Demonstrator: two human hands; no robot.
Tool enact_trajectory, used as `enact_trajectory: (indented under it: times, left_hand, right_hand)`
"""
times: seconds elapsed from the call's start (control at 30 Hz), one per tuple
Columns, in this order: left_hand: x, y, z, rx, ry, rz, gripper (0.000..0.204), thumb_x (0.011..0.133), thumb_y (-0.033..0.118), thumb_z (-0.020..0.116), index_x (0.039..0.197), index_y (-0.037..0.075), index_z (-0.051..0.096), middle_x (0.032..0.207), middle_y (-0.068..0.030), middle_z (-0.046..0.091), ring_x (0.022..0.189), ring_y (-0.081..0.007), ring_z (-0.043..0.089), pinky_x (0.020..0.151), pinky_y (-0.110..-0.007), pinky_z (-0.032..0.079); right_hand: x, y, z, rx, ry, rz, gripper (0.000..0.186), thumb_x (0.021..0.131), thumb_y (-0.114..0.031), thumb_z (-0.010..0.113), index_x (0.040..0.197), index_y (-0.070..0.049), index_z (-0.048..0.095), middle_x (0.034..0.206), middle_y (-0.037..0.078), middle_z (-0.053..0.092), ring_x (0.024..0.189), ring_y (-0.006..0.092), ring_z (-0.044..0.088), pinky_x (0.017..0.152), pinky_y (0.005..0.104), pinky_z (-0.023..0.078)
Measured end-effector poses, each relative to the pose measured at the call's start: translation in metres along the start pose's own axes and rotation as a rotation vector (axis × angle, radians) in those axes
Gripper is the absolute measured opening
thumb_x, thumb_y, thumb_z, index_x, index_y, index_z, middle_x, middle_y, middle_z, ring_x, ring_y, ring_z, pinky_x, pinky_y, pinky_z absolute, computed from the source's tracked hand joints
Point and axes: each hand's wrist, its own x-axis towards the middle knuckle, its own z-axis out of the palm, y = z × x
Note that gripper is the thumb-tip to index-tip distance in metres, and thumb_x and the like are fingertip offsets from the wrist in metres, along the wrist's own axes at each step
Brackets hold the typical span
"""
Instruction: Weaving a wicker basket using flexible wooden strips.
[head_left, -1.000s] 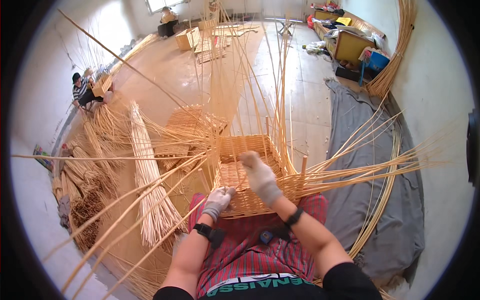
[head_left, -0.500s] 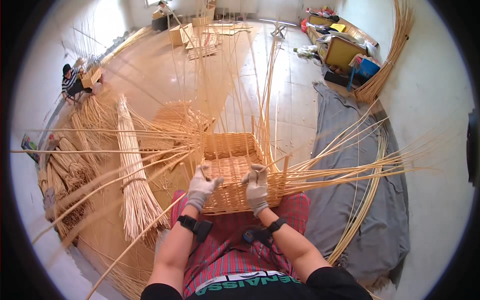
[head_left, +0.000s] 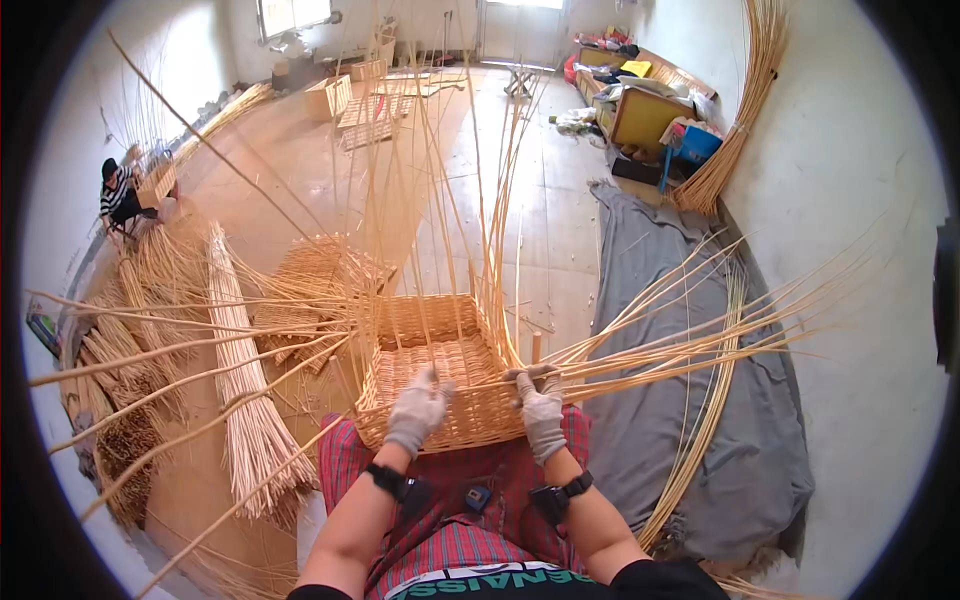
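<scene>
A square, open-topped wicker basket (head_left: 455, 425) rests on my lap, with long unwoven rods standing up from its far side and fanning out left and right. Both my hands wear pale work gloves. My right hand (head_left: 541, 410) is closed at the near right corner, thumb and fingers pinching a wicker rod at the rim beside a short upright stake (head_left: 536, 348). Against the near wall is my left hand (head_left: 418, 412), its fingertips at the rim and smeared by motion. Whether it grips a rod there I cannot make out.
Left of me lie a tied bundle of pale rods (head_left: 240, 385) and darker bundles (head_left: 125, 430). A woven panel (head_left: 310, 275) is beyond the basket. Grey cloth (head_left: 690, 430) covers the floor at right. A seated person (head_left: 122, 195) works far left.
My right hand has moved right along the rim to the corner. My left hand has moved slightly right and nearer. The basket has shifted left and nearer in view.
</scene>
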Motion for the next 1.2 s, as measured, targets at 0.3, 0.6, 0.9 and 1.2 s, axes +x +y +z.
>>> enact_trajectory:
  times: [0.3, 0.6, 0.9, 1.2]
  left_hand:
    - [0.021, 0.017, 0.020, -0.361, -0.258, -0.390, 0.039, 0.097, 0.042, 0.062, 0.101, 0.003, 0.067, 0.070, -0.0105, 0.069, 0.053, -0.0185, 0.068, 0.051, -0.034, 0.054]
    - [0.004, 0.015, 0.041, -0.648, -0.066, -0.164, 0.027, 0.093, 0.019, 0.068, 0.114, 0.004, 0.064, 0.084, -0.0059, 0.070, 0.061, -0.0169, 0.065, 0.059, -0.034, 0.056]
    - [0.014, 0.081, 0.073, -0.529, -0.215, -0.093, 0.021, 0.104, 0.023, 0.054, 0.106, 0.003, 0.060, 0.076, -0.0085, 0.065, 0.051, -0.0185, 0.066, 0.046, -0.032, 0.053]
    - [0.010, 0.079, 0.073, -0.530, -0.040, -0.076, 0.031, 0.101, 0.034, 0.061, 0.090, 0.005, 0.061, 0.060, -0.0038, 0.056, 0.042, -0.0135, 0.053, 0.041, -0.032, 0.044]
  right_hand:
    - [0.081, -0.031, 0.107, -1.065, -0.342, -0.715, 0.054, 0.093, -0.005, 0.059, 0.143, -0.013, 0.043, 0.118, 0.018, 0.065, 0.096, 0.0358, 0.068, 0.083, 0.0385, 0.057]
    - [0.001, -0.047, -0.018, -0.619, -0.024, -0.403, 0.016, 0.100, -0.008, 0.059, 0.114, -0.005, 0.052, 0.084, 0.007, 0.066, 0.070, 0.0131, 0.064, 0.060, 0.0273, 0.055]
    - [0.054, -0.073, -0.020, -0.644, -0.082, -0.682, 0.019, 0.091, 0.002, 0.064, 0.106, -0.008, 0.059, 0.096, 0.008, 0.071, 0.085, 0.0145, 0.070, 0.067, 0.0296, 0.055]
    - [0.108, -0.106, -0.003, -0.106, -0.108, -0.361, 0.028, 0.103, -0.006, 0.049, 0.130, -0.011, 0.050, 0.079, 0.001, 0.058, 0.069, 0.0107, 0.058, 0.069, 0.0300, 0.054]
